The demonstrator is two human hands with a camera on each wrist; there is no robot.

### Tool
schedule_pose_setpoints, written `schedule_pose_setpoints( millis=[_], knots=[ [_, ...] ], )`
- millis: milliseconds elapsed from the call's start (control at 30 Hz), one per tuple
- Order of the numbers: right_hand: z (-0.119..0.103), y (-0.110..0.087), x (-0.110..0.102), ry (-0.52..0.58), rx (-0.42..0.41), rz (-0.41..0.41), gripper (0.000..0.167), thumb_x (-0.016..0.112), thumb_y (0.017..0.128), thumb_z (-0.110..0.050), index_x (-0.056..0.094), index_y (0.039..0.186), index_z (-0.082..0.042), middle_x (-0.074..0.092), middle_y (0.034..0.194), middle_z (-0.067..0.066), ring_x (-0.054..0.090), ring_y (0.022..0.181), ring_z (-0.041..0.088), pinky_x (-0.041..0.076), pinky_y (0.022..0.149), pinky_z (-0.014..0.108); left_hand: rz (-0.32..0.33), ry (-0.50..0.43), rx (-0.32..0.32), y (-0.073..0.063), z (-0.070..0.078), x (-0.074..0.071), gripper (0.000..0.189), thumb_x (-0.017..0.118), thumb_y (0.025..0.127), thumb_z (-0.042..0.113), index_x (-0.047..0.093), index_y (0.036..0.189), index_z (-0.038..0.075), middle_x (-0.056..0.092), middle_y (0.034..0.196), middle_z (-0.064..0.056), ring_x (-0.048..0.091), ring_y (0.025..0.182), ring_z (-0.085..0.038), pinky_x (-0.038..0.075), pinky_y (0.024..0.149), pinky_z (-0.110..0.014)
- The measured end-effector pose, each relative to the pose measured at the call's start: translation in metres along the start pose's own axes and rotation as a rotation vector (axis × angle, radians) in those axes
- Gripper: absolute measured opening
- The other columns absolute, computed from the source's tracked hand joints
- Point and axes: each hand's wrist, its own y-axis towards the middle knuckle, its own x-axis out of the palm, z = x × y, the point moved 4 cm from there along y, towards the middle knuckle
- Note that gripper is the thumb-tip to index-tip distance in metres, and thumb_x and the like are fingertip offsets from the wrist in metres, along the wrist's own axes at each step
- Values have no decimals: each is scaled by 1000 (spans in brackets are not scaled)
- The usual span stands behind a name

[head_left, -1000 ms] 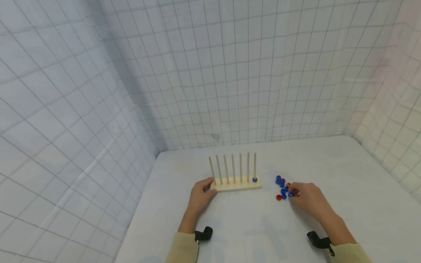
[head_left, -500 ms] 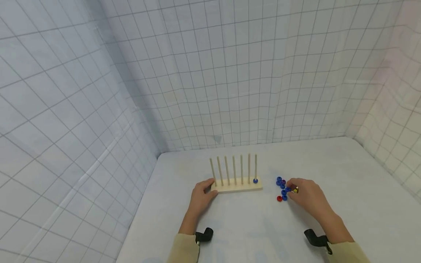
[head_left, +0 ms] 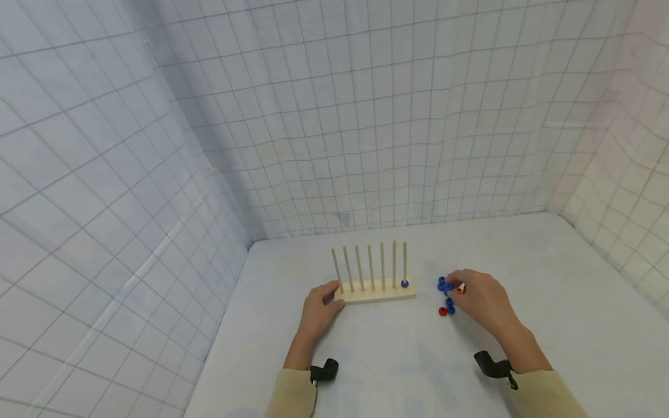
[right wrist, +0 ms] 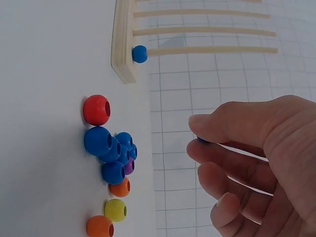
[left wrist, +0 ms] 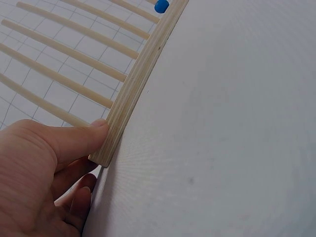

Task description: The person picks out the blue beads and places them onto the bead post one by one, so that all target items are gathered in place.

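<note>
A pale wooden peg stand (head_left: pixel 376 294) with a row of several upright pegs is on the table. My left hand (head_left: pixel 317 307) grips its left end, the thumb (left wrist: pixel 81 140) on the base's edge. One blue bead (head_left: pixel 405 284) sits at the foot of the rightmost peg. Between thumb and index finger my right hand (right wrist: pixel 261 153) pinches another blue bead (right wrist: pixel 201 140), mostly hidden by the fingertips. This hand is raised beside the loose beads, right of the stand. Among them lie a red bead (right wrist: pixel 96 110) and several blue beads (right wrist: pixel 98 141).
Purple (right wrist: pixel 129 166), orange (right wrist: pixel 120 187) and yellow (right wrist: pixel 115 210) beads lie farther along the loose group. White grid-patterned cloth (head_left: pixel 366 116) hangs behind the white table (head_left: pixel 381 360) and on both sides. Each wrist bears a black camera mount (head_left: pixel 325 370).
My right hand has pinched a blue bead from the loose group and moved up and slightly left with it. The left hand and peg stand have stayed in place.
</note>
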Motion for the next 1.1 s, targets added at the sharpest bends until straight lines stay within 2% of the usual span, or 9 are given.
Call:
schedule_pose_setpoints(
  millis=[200,333,700,1100],
  knots=[
    [-4,4,-2,0,-7,8,25,83,82,-12,76,105,-7,70,89,2,61,72,15,49,54,28,-15,-22,-16,1,0,0,52,78,88,13,62,137,5,59,140,-10,49,133,-33,42,109,-46],
    [-8,7,-4,22,-13,26,24,82,82,-12,76,105,-8,69,86,-1,59,70,14,47,52,27,-16,-21,-16,1,0,1,53,78,88,13,62,137,5,59,140,-10,49,133,-32,42,109,-46],
    [-22,18,-11,34,-17,67,24,80,85,-15,75,107,-11,70,92,0,54,69,15,45,52,28,4,-3,33,2,-2,0,51,78,88,14,64,135,3,60,138,-13,51,130,-37,43,107,-51],
    [-40,35,-18,56,-63,131,24,78,87,-16,73,111,-13,72,94,1,59,71,15,47,54,29,5,-19,25,2,0,0,51,78,88,16,64,136,4,60,139,-13,50,131,-36,43,107,-51]
  ],
)
